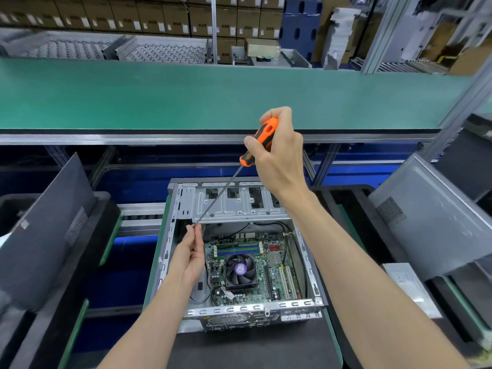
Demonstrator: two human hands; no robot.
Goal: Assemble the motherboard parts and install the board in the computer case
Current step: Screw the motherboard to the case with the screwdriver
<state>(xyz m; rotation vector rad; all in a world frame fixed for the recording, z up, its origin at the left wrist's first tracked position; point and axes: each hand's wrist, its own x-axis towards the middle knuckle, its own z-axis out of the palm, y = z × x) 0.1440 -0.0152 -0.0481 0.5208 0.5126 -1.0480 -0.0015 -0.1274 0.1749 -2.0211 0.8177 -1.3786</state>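
An open silver sheet-metal computer case (241, 251) lies on a black mat at the six o'clock part of the view, its open side facing up. Inside it, flat on the case floor, sits the green motherboard (255, 267), its long axis running from twelve to six o'clock, with a black square cooler fan (241, 270) near its middle.

The right hand (277, 153) is curled round the orange-and-black handle of a long screwdriver (234, 177). The tool's long axis slants from the handle at one o'clock down to the tip at seven o'clock, the thin steel shaft pointing at the case's far left corner.

The left hand (189, 257) reaches up from six o'clock, thumb and forefinger pinched together at the screwdriver tip; whether a screw sits between them cannot be told.

A green conveyor belt (186, 94) runs across at twelve o'clock.
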